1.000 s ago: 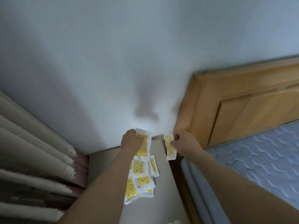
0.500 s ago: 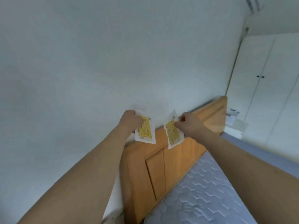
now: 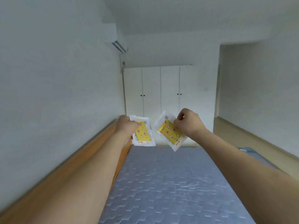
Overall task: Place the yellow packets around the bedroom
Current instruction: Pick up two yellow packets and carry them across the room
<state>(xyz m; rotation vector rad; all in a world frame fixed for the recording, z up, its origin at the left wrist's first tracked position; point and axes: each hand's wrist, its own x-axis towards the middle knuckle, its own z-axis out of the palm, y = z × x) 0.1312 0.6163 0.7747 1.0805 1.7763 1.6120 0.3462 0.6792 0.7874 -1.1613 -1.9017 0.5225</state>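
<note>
I hold two yellow packets out in front of me at arm's length, over the far part of the bed. My left hand (image 3: 127, 126) grips one yellow packet (image 3: 143, 135) by its upper left edge; it has a white border and small printed figures. My right hand (image 3: 188, 122) pinches the other yellow packet (image 3: 169, 132) at its upper right edge, and that packet hangs tilted. The two packets are a short gap apart and touch nothing else.
A grey-blue quilted mattress (image 3: 169, 183) stretches away below my arms. A wooden headboard (image 3: 68, 172) runs along the left wall. White wardrobe doors (image 3: 160, 89) stand at the far end, an air conditioner (image 3: 115, 41) hangs upper left, and a doorway with floor (image 3: 242, 131) opens right.
The view has swung right from the corner by the curtain, where several packets lay on the floor, to along the bed. Both hands kept their packets and now hold them over the mattress.
</note>
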